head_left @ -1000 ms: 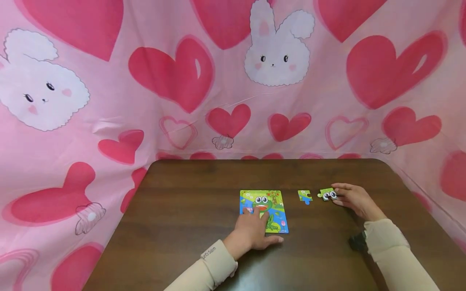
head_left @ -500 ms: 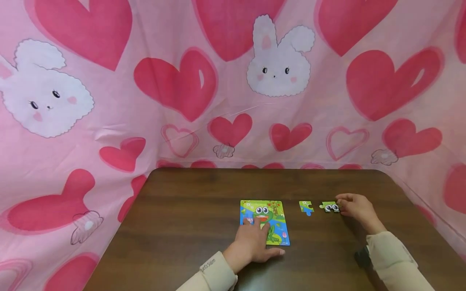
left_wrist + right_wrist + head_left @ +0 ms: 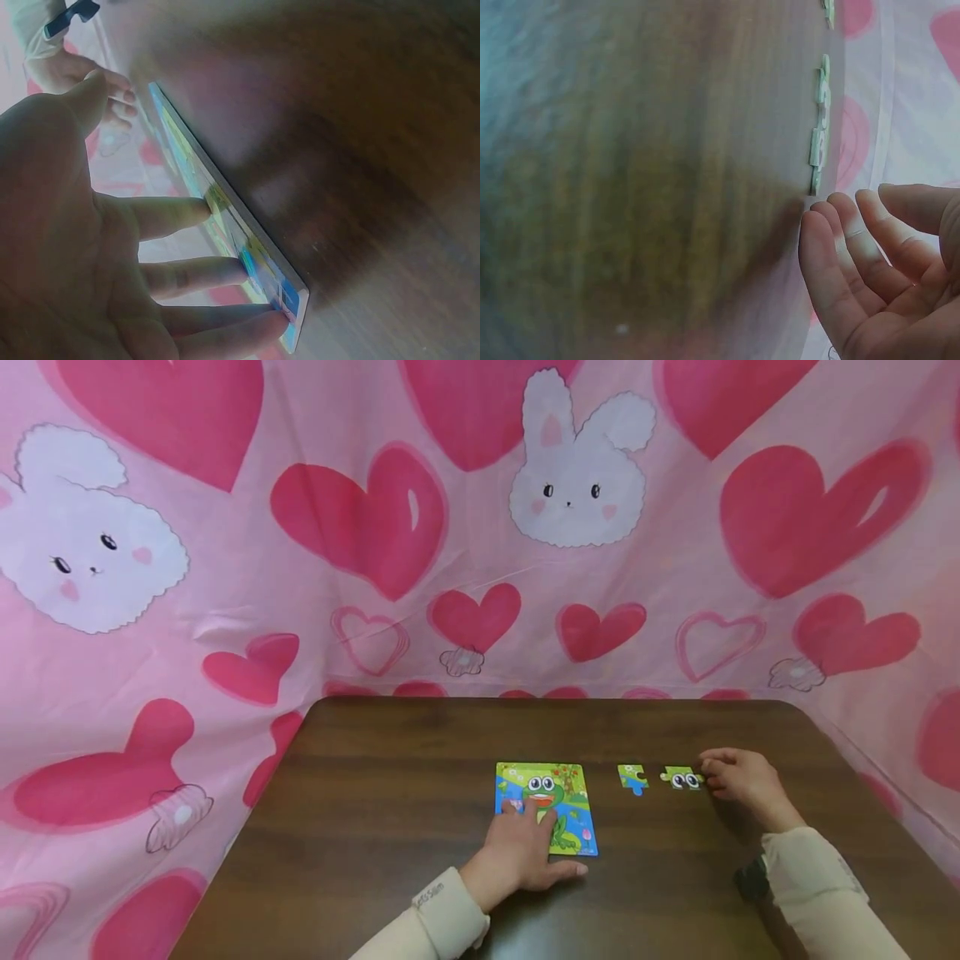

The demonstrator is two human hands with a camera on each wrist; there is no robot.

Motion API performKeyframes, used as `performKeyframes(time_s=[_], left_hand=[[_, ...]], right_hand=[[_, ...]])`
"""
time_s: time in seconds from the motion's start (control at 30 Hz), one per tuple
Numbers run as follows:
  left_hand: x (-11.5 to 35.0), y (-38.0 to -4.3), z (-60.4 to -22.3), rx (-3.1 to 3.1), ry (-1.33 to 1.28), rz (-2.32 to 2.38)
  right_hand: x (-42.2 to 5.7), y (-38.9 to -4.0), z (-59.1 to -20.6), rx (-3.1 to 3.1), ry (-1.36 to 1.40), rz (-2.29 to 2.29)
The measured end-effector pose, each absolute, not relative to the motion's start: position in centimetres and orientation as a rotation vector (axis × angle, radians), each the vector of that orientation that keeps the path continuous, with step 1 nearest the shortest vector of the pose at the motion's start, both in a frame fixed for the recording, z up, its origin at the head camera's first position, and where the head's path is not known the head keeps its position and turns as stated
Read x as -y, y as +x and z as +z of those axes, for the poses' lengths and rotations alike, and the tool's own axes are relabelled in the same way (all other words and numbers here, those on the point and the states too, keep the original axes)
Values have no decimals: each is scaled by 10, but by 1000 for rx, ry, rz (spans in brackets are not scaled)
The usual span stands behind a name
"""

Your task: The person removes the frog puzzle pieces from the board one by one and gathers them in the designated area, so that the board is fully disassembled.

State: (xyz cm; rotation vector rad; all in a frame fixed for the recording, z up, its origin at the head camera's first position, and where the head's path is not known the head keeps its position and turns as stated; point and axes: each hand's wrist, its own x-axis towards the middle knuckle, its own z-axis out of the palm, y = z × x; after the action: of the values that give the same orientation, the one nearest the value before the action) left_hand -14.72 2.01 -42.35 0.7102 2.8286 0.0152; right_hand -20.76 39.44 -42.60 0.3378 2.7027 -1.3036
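Note:
My left hand (image 3: 517, 847) rests with extended fingers on a square frog picture board (image 3: 581, 818) lying on the table. In the left wrist view, the fingertips touch the board's face and the thumb stands apart. My right hand (image 3: 742, 785) hovers low at the right end of a green puzzle piece (image 3: 681, 778) with two cartoon eyes. The right wrist view shows its fingers (image 3: 821, 240) loosely bent, nothing between them, just short of that piece. Left of it lies a smaller green and blue puzzle piece (image 3: 632, 779), separate from the eyed one.
Everything lies on a dark brown wooden table (image 3: 360, 827) with rounded far corners. Behind and at both sides hangs a pink cloth (image 3: 480, 552) printed with hearts and rabbits. A black device (image 3: 752, 878) sits at the right cuff.
My right hand has drawn back slightly to the right, uncovering the right end of the eyed puzzle piece. The left hand stays on the board. The head view has tilted a little.

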Motion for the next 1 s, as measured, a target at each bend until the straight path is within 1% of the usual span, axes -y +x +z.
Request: performKeyframes(time_s=[0.27, 0.53, 0.8, 1.0], left_hand=[[-21, -154, -419, -2822, 702, -8], [-24, -157, -419, -2827, 702, -29], [-24, -152, -421, -2801, 691, -31], [-25, -153, -420, -2806, 687, -42]], right_hand=[[-388, -217, -414, -2712, 283, -1360], [-378, -225, -406, -2598, 229, -1518], [-359, -227, -406, -2518, 197, -1558], [-335, -234, -407, -2489, 168, -1550]])
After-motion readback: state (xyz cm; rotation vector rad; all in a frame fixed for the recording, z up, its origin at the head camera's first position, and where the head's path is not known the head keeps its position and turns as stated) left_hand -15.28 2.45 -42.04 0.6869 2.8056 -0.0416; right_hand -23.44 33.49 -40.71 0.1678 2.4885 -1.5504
